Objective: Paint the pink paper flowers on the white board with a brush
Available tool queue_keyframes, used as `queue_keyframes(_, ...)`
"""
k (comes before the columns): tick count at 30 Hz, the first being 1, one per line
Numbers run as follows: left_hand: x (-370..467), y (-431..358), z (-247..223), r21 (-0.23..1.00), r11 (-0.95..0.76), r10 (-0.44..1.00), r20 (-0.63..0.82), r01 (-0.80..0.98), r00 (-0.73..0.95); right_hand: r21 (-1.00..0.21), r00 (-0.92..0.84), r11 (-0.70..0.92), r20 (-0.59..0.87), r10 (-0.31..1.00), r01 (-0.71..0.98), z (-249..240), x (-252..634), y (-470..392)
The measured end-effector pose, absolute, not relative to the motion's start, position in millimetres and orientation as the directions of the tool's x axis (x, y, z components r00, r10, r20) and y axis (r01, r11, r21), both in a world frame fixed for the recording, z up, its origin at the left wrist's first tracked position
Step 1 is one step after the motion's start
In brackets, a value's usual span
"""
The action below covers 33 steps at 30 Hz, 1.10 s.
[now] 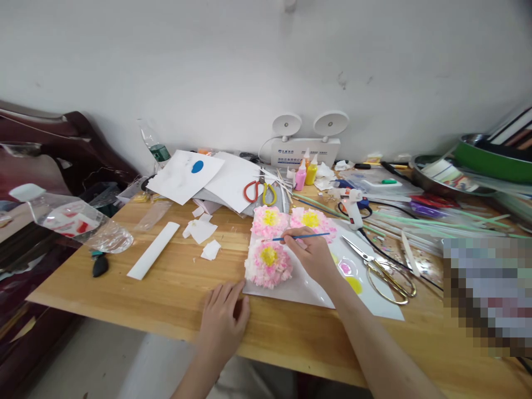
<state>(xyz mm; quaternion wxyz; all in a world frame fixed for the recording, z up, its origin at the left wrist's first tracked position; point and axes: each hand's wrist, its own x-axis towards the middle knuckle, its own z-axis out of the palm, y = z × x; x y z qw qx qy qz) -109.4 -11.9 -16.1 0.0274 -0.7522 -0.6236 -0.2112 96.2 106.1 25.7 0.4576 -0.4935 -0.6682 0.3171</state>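
My right hand [307, 252] holds a thin blue paintbrush [310, 236], its tip pointing left over the pink flowers. Three fluffy pink flowers with yellow centres sit on a white sheet [307, 291]: one at the front [269, 263], one behind it [269, 220] and one at the back right [310, 220]. Pink and yellow paint patches [353, 285] lie on white paper right of my right hand. My left hand [224, 313] rests on the table edge near the sheet's front left corner, fingers spread, holding nothing.
Gold-handled scissors [388, 280] and a white glue gun [351, 205] lie at the right. Behind the flowers are paint bottles [311, 173] and red-and-yellow-handled scissors [260, 191]. Paper scraps [201, 230], a rolled white strip [153, 250] and a plastic bottle [75, 219] are at left.
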Motion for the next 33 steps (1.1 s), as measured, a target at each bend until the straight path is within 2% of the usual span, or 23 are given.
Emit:
queue_keyframes(3,-108.8,-12.1,-15.1,0.224,-0.218,0.925,0.358,0.950,0.128,-0.860,-0.048,0.314,0.323,0.945,0.403,26.7,93.4,106.4)
queue_keyframes(7,-107.3,-11.6,-12.8,0.224,-0.212,0.926,0.356,0.951,0.122,-0.848,-0.124,0.364,0.343,0.931,0.385,27.4,93.0,107.2)
queue_keyframes(10,-107.2,-11.1,-12.7,0.220,-0.214,0.925,0.358,0.952,0.126,-0.841,-0.055,0.356,0.367,0.929,0.407,26.6,93.9,107.7)
queue_keyframes(14,-108.0,-11.5,-14.8,0.230,-0.216,0.927,0.353,0.949,0.126,-0.822,-0.093,0.386,0.384,0.919,0.418,26.1,94.6,108.0)
queue_keyframes(23,-107.9,-12.6,-15.2,0.235,-0.212,0.926,0.358,0.949,0.118,-0.802,-0.045,0.394,0.420,0.906,0.450,26.8,93.0,106.9)
queue_keyframes(27,-107.9,-12.6,-15.3,0.229,-0.207,0.928,0.354,0.951,0.117,-0.819,-0.150,0.425,0.398,0.905,0.385,26.9,89.1,105.6)
queue_keyframes(31,-108.2,-13.4,-16.7,0.233,-0.197,0.935,0.336,0.952,0.111,-0.803,-0.098,0.408,0.408,0.908,0.434,27.6,87.0,105.8)
queue_keyframes(33,-108.1,-13.5,-17.0,0.232,-0.199,0.935,0.335,0.952,0.114,-0.801,-0.127,0.429,0.416,0.901,0.417,28.4,87.0,106.5)
